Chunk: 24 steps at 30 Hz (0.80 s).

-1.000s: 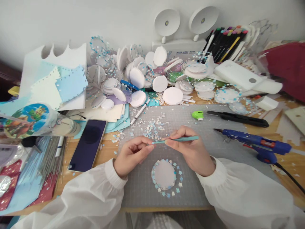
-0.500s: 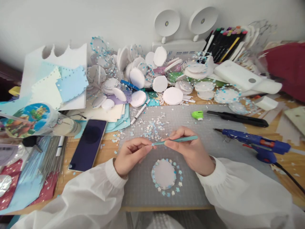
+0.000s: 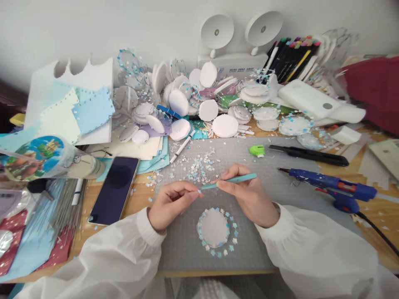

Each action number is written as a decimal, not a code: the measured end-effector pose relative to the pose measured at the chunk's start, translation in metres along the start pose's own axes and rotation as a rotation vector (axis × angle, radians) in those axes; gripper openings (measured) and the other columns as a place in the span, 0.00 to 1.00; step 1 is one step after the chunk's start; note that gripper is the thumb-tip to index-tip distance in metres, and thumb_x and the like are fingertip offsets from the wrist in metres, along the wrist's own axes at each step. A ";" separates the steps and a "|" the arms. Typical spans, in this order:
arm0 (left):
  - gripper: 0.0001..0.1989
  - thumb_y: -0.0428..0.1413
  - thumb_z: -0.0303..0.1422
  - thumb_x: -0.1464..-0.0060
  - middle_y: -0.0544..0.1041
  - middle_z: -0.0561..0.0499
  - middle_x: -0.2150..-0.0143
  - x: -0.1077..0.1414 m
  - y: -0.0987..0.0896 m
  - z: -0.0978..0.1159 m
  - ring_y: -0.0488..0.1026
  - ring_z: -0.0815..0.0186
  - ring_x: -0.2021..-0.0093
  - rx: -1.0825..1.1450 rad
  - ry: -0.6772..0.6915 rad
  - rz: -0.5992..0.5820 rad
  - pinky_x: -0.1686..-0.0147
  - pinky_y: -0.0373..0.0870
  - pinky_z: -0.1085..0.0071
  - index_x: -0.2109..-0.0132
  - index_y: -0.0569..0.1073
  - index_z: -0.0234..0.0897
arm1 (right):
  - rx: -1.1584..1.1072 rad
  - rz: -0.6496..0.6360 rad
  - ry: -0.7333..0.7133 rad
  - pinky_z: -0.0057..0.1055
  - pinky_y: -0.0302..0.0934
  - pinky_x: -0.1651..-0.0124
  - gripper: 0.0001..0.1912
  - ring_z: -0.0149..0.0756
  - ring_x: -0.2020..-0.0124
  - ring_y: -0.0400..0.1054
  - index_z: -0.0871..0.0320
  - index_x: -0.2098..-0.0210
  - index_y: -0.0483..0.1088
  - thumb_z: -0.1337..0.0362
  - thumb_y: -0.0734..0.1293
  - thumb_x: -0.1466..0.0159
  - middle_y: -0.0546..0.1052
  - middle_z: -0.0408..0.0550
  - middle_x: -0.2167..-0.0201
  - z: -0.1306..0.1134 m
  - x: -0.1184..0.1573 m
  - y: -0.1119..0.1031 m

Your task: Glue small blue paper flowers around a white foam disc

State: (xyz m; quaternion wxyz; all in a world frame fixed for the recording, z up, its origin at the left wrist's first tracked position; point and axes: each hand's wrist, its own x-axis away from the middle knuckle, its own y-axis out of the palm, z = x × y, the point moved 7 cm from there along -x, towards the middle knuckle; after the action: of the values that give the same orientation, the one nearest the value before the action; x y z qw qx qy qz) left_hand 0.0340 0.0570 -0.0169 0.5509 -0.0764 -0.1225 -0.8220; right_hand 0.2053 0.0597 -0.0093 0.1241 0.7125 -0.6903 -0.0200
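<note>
Gripping teal tweezers (image 3: 241,179) in the right hand (image 3: 225,182).

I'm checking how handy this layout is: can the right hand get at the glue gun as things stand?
Probably yes: nothing stands on the mat between the right hand and the glue gun. That hand is holding tweezers, though, so a proper grip likely means freeing it.

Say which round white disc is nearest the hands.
The round white disc ringed by blue and white flowers on the grey mat; the others are heaped farther back.
</note>
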 end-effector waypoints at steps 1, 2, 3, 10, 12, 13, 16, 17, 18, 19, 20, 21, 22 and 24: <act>0.17 0.61 0.45 0.50 0.61 0.58 0.86 0.000 0.000 0.000 0.53 0.76 0.85 -0.002 -0.004 0.001 0.84 0.47 0.76 0.68 0.78 0.32 | 0.001 -0.007 0.000 0.30 0.62 0.68 0.14 0.33 0.71 0.70 0.55 0.75 0.68 0.58 0.76 0.50 0.73 0.40 0.76 0.000 0.000 0.001; 0.18 0.61 0.45 0.50 0.61 0.58 0.86 0.000 0.000 -0.001 0.53 0.76 0.85 -0.003 -0.008 -0.001 0.84 0.46 0.76 0.68 0.78 0.31 | 0.002 -0.015 0.001 0.30 0.62 0.68 0.14 0.32 0.72 0.69 0.55 0.75 0.68 0.59 0.76 0.50 0.73 0.40 0.76 -0.001 0.001 0.002; 0.18 0.61 0.45 0.50 0.61 0.58 0.86 0.000 0.000 -0.001 0.53 0.76 0.85 -0.006 -0.010 -0.005 0.84 0.46 0.76 0.67 0.78 0.31 | 0.000 -0.022 -0.001 0.30 0.62 0.68 0.13 0.31 0.72 0.69 0.55 0.75 0.68 0.59 0.76 0.49 0.73 0.40 0.76 -0.001 0.001 0.002; 0.16 0.61 0.43 0.49 0.60 0.58 0.86 0.000 0.002 0.003 0.52 0.76 0.85 -0.031 -0.009 -0.018 0.83 0.45 0.75 0.68 0.78 0.32 | 0.002 -0.047 0.000 0.30 0.62 0.68 0.13 0.31 0.72 0.68 0.55 0.76 0.67 0.60 0.76 0.49 0.74 0.40 0.76 -0.001 0.001 0.005; 0.16 0.60 0.43 0.49 0.60 0.59 0.86 0.000 0.003 0.003 0.52 0.76 0.85 -0.036 -0.010 -0.019 0.83 0.45 0.75 0.68 0.78 0.32 | 0.007 -0.039 0.004 0.30 0.62 0.68 0.14 0.31 0.72 0.68 0.55 0.75 0.67 0.59 0.76 0.49 0.74 0.40 0.76 0.000 0.001 0.004; 0.15 0.60 0.43 0.49 0.60 0.58 0.86 0.000 0.003 0.003 0.52 0.76 0.85 -0.039 -0.008 -0.022 0.84 0.45 0.75 0.68 0.78 0.32 | 0.009 -0.036 0.006 0.30 0.62 0.68 0.14 0.32 0.72 0.68 0.55 0.75 0.67 0.58 0.76 0.49 0.74 0.41 0.76 0.001 0.001 0.004; 0.15 0.60 0.42 0.48 0.62 0.58 0.85 0.000 0.003 0.003 0.52 0.76 0.85 -0.047 0.008 -0.031 0.84 0.46 0.75 0.68 0.78 0.33 | 0.007 -0.030 0.011 0.30 0.62 0.68 0.14 0.32 0.72 0.68 0.55 0.75 0.67 0.58 0.76 0.49 0.74 0.41 0.76 0.002 0.001 0.003; 0.15 0.60 0.42 0.48 0.62 0.58 0.85 0.000 0.004 0.003 0.53 0.76 0.84 -0.049 0.015 -0.034 0.84 0.46 0.75 0.68 0.78 0.33 | 0.001 -0.032 0.010 0.30 0.62 0.68 0.14 0.31 0.72 0.68 0.55 0.75 0.67 0.59 0.76 0.49 0.74 0.41 0.76 0.002 0.002 0.003; 0.14 0.60 0.42 0.48 0.62 0.58 0.84 0.000 0.003 0.004 0.53 0.76 0.84 -0.051 0.021 -0.035 0.84 0.47 0.75 0.68 0.78 0.33 | -0.008 -0.037 0.008 0.30 0.62 0.68 0.14 0.31 0.72 0.68 0.55 0.76 0.67 0.59 0.76 0.49 0.74 0.41 0.76 0.001 0.002 0.003; 0.14 0.60 0.42 0.48 0.62 0.58 0.84 0.000 0.003 0.004 0.53 0.76 0.84 -0.053 0.026 -0.036 0.83 0.47 0.75 0.68 0.78 0.33 | -0.020 -0.044 0.005 0.30 0.62 0.68 0.13 0.31 0.72 0.68 0.55 0.76 0.67 0.60 0.76 0.49 0.73 0.40 0.76 0.001 0.003 0.004; 0.14 0.60 0.42 0.48 0.62 0.58 0.85 0.001 0.003 0.004 0.53 0.76 0.84 -0.054 0.029 -0.038 0.83 0.47 0.75 0.68 0.78 0.33 | -0.032 -0.051 0.003 0.30 0.61 0.68 0.13 0.31 0.72 0.68 0.55 0.76 0.67 0.61 0.76 0.49 0.73 0.40 0.76 0.000 0.003 0.004; 0.14 0.60 0.42 0.47 0.62 0.58 0.84 0.001 0.003 0.004 0.53 0.76 0.84 -0.055 0.028 -0.040 0.84 0.47 0.75 0.68 0.78 0.33 | -0.045 -0.055 0.001 0.30 0.61 0.67 0.13 0.31 0.72 0.67 0.55 0.76 0.67 0.61 0.76 0.49 0.73 0.39 0.77 0.000 0.003 0.004; 0.14 0.59 0.42 0.47 0.62 0.58 0.84 0.001 0.003 0.004 0.53 0.76 0.84 -0.055 0.025 -0.046 0.84 0.47 0.75 0.68 0.77 0.33 | -0.058 -0.052 -0.001 0.30 0.61 0.67 0.13 0.30 0.72 0.67 0.55 0.76 0.67 0.62 0.76 0.49 0.73 0.39 0.77 -0.001 0.002 0.004; 0.15 0.59 0.43 0.47 0.62 0.58 0.84 0.001 0.004 0.003 0.53 0.76 0.84 -0.056 0.019 -0.058 0.84 0.47 0.75 0.67 0.77 0.33 | -0.088 -0.022 -0.003 0.30 0.61 0.67 0.13 0.30 0.74 0.66 0.55 0.77 0.67 0.61 0.76 0.50 0.72 0.39 0.77 -0.001 0.000 0.001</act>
State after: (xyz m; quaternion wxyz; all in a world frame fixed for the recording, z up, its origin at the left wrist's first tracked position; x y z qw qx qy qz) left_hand 0.0371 0.0552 -0.0131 0.5255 -0.0803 -0.0962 -0.8415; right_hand 0.2044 0.0599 -0.0080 0.1539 0.7140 -0.6810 -0.0528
